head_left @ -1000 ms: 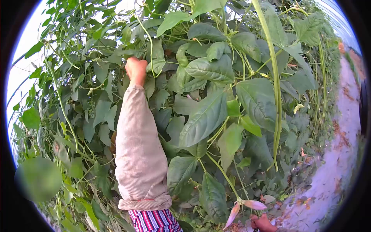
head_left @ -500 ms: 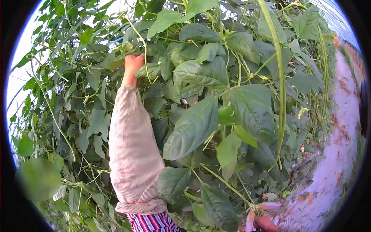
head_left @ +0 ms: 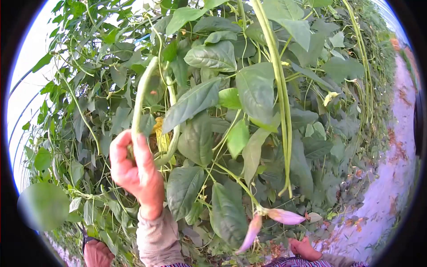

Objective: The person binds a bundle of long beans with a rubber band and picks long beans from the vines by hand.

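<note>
My left hand, in a beige ribbed sleeve, is closed round a thick, pale green long bean in front of the vines. The bean rises from between my thumb and fingers. A second curved pale green length passes behind my fingers; I cannot tell whether it is the same bean. My right hand is low at the bottom right, its fingers curled; what they hold, if anything, is hidden. Pinkish-purple flowers hang on a stem just above and left of it.
Dense bean leaves fill the middle. Two long beans hang right of centre, with others farther right. A pale path with dry leaves runs along the right. At bottom left, a foot-like shape shows partly.
My left hand has come down and toward me from high among the leaves, now with the bean in it. The view has shifted, and more of my right hand shows at the bottom.
</note>
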A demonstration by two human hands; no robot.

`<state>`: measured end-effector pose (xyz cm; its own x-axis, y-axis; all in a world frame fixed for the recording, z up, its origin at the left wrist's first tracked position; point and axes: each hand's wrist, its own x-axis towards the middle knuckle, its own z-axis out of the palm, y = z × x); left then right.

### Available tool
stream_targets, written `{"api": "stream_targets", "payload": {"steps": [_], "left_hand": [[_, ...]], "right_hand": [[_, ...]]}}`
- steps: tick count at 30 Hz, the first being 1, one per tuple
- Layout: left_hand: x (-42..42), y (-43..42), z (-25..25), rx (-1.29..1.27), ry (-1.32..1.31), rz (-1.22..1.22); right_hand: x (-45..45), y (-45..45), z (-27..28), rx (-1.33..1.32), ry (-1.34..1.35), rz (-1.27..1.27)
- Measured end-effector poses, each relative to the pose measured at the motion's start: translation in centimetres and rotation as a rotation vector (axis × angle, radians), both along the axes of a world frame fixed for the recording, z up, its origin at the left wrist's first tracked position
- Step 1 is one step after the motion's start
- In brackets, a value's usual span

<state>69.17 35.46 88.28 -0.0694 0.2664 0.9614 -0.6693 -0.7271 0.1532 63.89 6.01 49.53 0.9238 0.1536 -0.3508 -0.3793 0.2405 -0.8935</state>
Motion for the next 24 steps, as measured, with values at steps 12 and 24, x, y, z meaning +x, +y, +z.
{"api": "stream_targets", "payload": {"steps": [12,24], "left_hand": [[-14.2,-4.9,-12.4,-0.328,-0.164,-0.136],[-10.7,-13.4,-14.9,0.340,0.198,0.088]], "right_hand": [[-3.7,-3.1,6.9,0.039,-0.160,0.214],[0.9,4.6,28.9,0.264,-0.699,0.372]]}}
